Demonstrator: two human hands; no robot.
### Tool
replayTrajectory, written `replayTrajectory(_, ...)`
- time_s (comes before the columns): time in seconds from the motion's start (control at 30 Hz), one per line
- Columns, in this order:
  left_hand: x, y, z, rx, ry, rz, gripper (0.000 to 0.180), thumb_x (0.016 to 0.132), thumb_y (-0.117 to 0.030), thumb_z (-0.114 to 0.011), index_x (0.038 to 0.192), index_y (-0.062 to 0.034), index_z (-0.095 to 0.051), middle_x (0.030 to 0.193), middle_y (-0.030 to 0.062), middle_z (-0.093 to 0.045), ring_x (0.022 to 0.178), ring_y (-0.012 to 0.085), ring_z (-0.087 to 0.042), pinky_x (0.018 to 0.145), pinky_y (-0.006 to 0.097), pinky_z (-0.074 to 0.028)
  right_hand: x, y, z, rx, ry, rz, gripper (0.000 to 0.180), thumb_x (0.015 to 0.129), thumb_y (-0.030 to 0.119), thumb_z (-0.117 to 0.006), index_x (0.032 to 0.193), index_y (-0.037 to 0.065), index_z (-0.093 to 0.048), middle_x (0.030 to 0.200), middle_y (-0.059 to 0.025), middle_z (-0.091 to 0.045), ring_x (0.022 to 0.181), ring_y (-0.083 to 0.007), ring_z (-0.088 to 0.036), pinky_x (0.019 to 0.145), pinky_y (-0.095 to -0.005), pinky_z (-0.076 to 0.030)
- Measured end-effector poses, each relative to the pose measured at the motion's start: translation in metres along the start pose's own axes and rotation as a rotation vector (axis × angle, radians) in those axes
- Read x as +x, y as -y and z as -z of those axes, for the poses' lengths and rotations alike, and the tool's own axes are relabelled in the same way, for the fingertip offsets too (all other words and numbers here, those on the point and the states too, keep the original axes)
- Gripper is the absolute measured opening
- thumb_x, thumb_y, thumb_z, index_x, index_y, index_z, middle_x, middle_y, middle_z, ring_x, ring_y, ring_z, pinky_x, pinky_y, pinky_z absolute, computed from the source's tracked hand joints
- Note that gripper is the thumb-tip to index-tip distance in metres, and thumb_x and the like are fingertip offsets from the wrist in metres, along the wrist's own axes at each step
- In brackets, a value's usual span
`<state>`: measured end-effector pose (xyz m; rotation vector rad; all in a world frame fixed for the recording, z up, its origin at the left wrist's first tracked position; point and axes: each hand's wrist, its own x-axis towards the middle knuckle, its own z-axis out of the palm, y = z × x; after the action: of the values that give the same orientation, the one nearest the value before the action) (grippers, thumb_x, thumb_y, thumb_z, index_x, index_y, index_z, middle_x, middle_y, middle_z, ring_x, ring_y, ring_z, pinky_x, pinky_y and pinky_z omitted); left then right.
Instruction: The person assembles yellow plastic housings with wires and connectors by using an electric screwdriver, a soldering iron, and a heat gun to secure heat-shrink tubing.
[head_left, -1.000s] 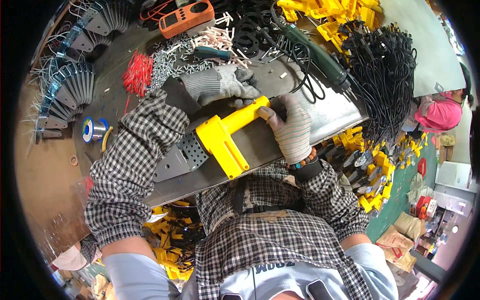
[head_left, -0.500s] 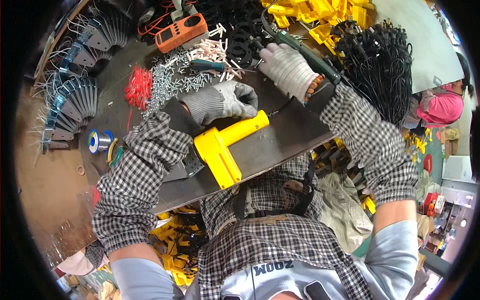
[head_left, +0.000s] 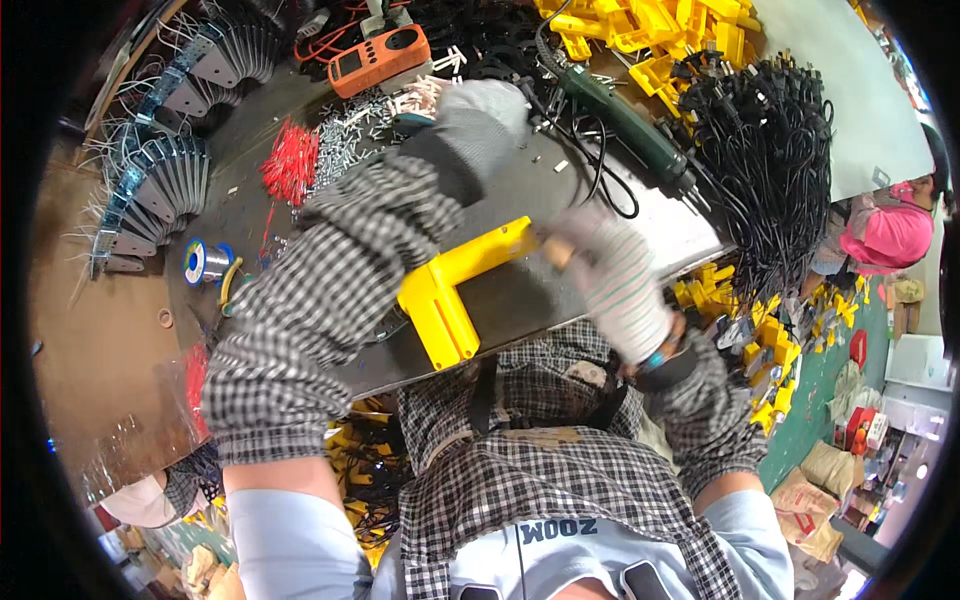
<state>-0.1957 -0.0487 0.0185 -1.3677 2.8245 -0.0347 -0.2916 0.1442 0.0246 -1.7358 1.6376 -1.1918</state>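
Note:
A yellow plastic tool housing (head_left: 440, 318) with a slanted handle lies across the near edge of the dark workbench (head_left: 520, 290). My left hand (head_left: 487, 122), in a grey glove, reaches over the bench beside the black cords; its fingers are blurred and partly hidden. Close to the handle's right end is my right hand (head_left: 610, 275), in a pale striped glove. Motion smears its fingers, so I cannot make out whether anything is in them. A dark green power screwdriver (head_left: 620, 115) lies beyond my right hand, with a black cable (head_left: 603, 170) looping beside it.
Red sleeves (head_left: 291, 162), loose screws (head_left: 350, 140) and an orange meter (head_left: 378, 62) occupy the far left. A solder spool (head_left: 206, 262) and stacked metal plates (head_left: 150, 190) stand farther left. Yellow shells (head_left: 690, 25) and bundled black cords (head_left: 765, 160) are at the far right. Another person (head_left: 885, 235) is beyond.
My left hand has left the housing's handle and moved away across the bench. My right hand has come back from beside the screwdriver toward the handle's end. The screwdriver and its cable are more exposed.

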Motion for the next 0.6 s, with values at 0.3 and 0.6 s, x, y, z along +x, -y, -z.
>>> replayTrajectory(0.3,-0.107,0.069,0.042,-0.572,0.249,-0.243,0.015,0.085,0.002,-0.055,0.098,-0.0018,-0.059,0.087,0.0124,-0.059,0.082,0.0265,-0.060,0.074,0.034,-0.049,-0.016,-0.001,-0.052,0.234,0.033,-0.035,0.023,0.078,0.002,-0.069,0.101,0.003,-0.064,0.092,-0.0158,-0.068,0.085,-0.0323,-0.067,0.075,-0.0362,-0.055)
replayTrajectory(0.6,-0.112,0.048,0.061,-0.262,0.177,-0.521,0.021,0.075,0.005,-0.054,0.093,-0.0027,-0.058,0.090,0.0107,-0.056,0.088,0.0316,-0.058,0.076,0.038,-0.049,-0.016,0.000,-0.073,0.602,-0.030,-0.403,0.020,0.083,0.008,-0.070,0.099,-0.002,-0.062,0.083,-0.0121,-0.069,0.076,-0.0146,-0.067,0.069,-0.0285,-0.054)
